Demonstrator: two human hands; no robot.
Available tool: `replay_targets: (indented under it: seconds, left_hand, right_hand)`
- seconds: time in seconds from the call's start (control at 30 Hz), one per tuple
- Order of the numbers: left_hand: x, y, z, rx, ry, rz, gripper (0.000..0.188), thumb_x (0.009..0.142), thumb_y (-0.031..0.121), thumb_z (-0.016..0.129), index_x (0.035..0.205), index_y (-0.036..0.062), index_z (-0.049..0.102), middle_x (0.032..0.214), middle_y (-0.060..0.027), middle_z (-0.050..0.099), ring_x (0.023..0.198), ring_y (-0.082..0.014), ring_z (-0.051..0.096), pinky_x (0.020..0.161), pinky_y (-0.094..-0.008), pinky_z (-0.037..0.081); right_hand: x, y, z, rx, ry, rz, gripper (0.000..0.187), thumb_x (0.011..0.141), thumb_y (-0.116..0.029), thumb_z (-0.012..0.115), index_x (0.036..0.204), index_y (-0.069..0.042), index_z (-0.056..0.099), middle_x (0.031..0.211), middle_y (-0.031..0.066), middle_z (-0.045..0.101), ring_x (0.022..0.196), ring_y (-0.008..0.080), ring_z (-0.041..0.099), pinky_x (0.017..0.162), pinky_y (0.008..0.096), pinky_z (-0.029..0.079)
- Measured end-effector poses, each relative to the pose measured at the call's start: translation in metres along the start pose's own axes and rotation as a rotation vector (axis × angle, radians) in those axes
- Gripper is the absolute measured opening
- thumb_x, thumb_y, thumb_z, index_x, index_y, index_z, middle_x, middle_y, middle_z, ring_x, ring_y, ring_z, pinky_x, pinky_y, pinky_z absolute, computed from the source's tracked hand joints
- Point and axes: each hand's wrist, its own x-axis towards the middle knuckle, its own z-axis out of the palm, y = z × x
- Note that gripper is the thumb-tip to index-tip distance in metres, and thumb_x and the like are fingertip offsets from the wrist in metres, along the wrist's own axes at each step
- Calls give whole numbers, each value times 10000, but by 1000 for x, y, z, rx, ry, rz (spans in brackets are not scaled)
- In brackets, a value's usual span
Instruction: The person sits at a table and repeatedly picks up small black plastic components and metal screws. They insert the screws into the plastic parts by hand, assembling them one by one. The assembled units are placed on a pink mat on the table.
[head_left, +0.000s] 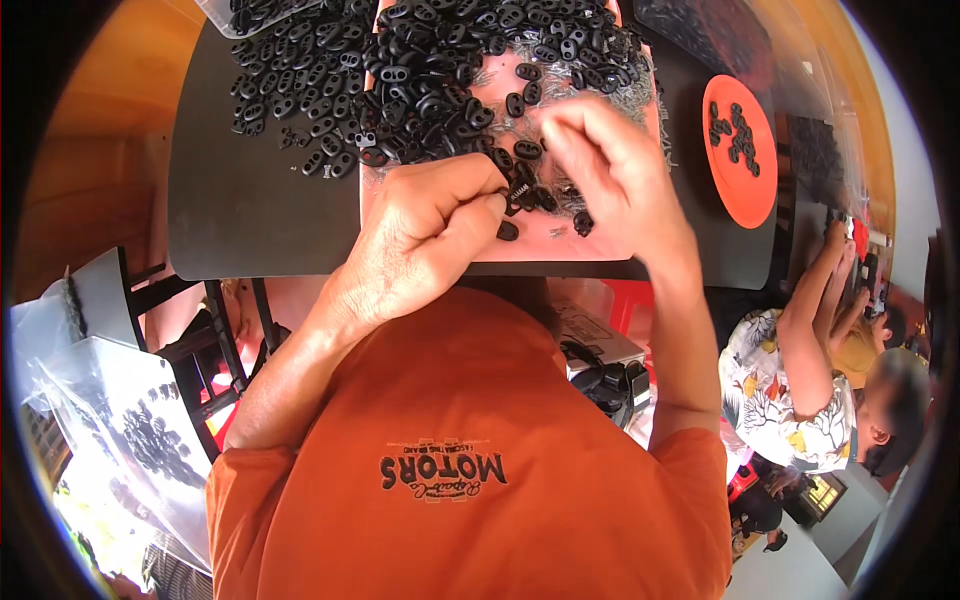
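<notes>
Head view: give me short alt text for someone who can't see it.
Two bare hands, left hand and right hand, pinch one small black oval plastic piece above a pink tray heaped with more. An orange round plate holds a few to the right.

Single head-worn fisheye view, looking steeply down, close above the table (pixel 260 215) in upper frame, edges bowed at rim
</notes>
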Motion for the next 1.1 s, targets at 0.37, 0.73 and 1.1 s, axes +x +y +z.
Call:
replay_targets:
  seconds: [0.37,0.73,1.1]
  left_hand:
    - [-2,-14,-6,-28,-35,-43,145,845,44,476,713,-2,512,604,14,441,572,-50,380,505,-237,324]
    - [0,-21,-5,33,4,147,89,808,6,490,725,-24,504,610,-66,462,554,-143,442,525,-289,366]
    - [4,-19,-3,28,-6,126,101,810,16,470,721,-25,495,610,-71,463,562,-152,446,531,-300,371]
  right_hand:
    - [54,30,2,-560,-287,-256,186,770,-22,577,949,-68,598,869,74,562,768,308,596,618,404,486]
    - [52,13,-10,-571,-398,-199,166,824,-49,586,989,-73,596,932,56,555,753,287,587,620,378,467]
    - [53,10,-12,-662,-434,-264,215,795,-19,584,1001,-78,594,980,46,559,800,287,594,627,378,481]
